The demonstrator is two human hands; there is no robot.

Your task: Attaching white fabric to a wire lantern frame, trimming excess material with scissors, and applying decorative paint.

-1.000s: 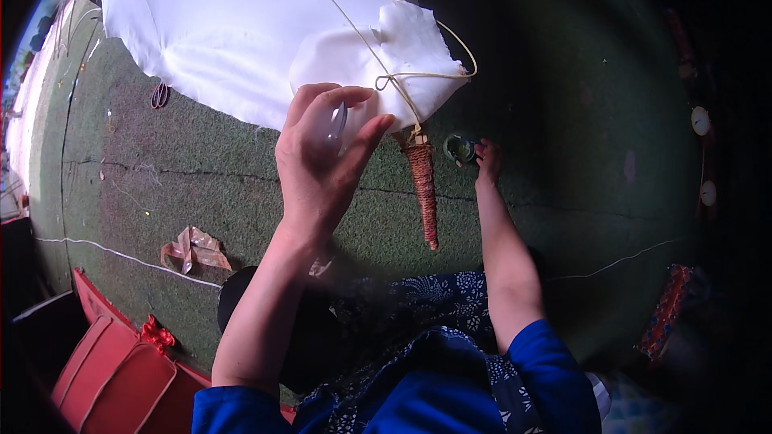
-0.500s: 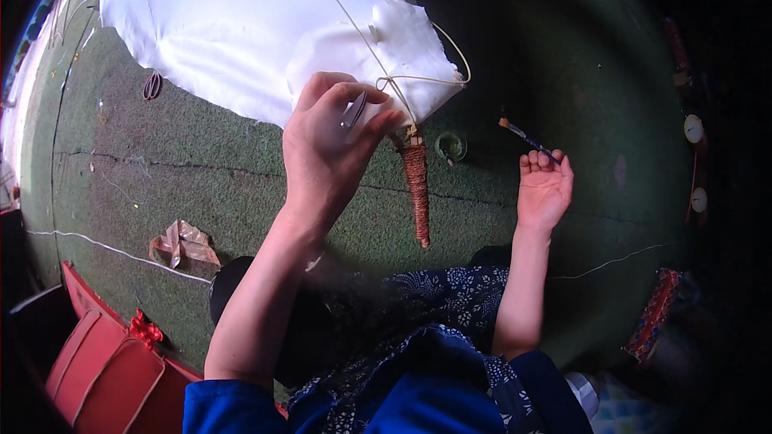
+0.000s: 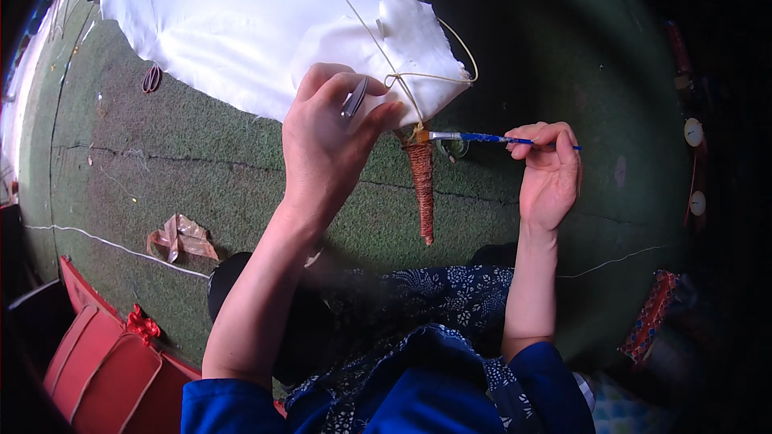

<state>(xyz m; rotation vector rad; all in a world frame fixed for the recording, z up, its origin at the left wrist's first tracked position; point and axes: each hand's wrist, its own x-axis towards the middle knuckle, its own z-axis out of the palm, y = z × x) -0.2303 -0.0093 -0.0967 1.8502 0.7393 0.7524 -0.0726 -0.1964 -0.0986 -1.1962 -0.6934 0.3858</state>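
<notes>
Right hand: my right hand (image 3: 548,170) pinches the blue handle of a thin paintbrush (image 3: 482,137) between thumb and fingertips.
Paintbrush axis: it lies nearly level, handle toward 3 o'clock, pale bristles pointing to 9 o'clock and touching the top of the cone.
Cone: a twine-wrapped brown cone (image 3: 421,185) lies on the green desk (image 3: 241,185), long axis running 12 to 6 o'clock, narrow tip toward me at 6, wide end under the cloth edge.
Left hand: my left hand (image 3: 326,141) is closed around a small grey metal clip (image 3: 355,98), pressing on the corner of the white cloth (image 3: 241,24).
Cord: a pale cord (image 3: 450,48) loops from the cone's top across the cloth toward 12 o'clock.
Open room: bare green mat spreads at 9 o'clock; a folded brown paper scrap (image 3: 181,237) lies well apart at 8 o'clock.
Edges: the cloth's frayed edge runs just beyond my left hand; small scissors (image 3: 151,78) lie beside it at 10 o'clock.
</notes>
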